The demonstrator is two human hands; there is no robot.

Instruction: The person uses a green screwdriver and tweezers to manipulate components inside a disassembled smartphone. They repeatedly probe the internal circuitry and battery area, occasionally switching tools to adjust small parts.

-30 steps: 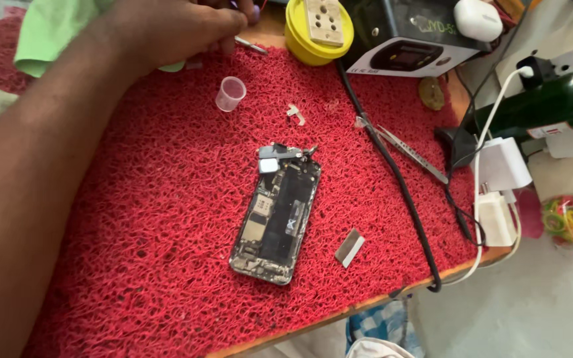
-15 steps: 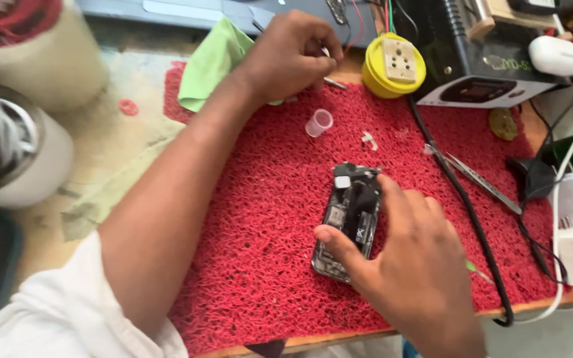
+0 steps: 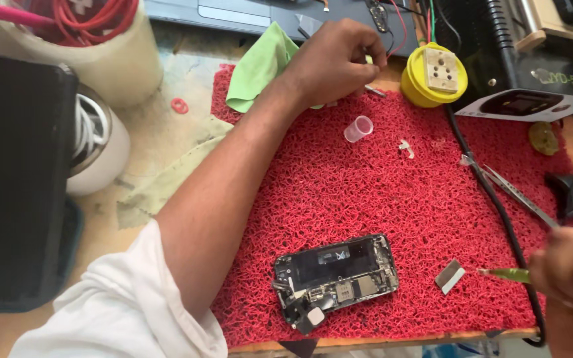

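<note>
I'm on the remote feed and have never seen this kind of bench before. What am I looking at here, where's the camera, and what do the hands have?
There is one view, from a camera worn on the person's head, looking down at a workbench. No machine is at work, only two bare hands.

The bench is covered by a red looped mat. Near its front edge lies an opened phone with its insides showing. Also on the mat are a small clear cup, metal tweezers, a black cable and a small grey flat piece.

The left hand reaches to the far edge, beside a green cloth and a yellow round socket; its fingers are curled, but what they grip is hidden.

The right hand, at the frame's right edge, holds a thin green-tipped tool.
</note>
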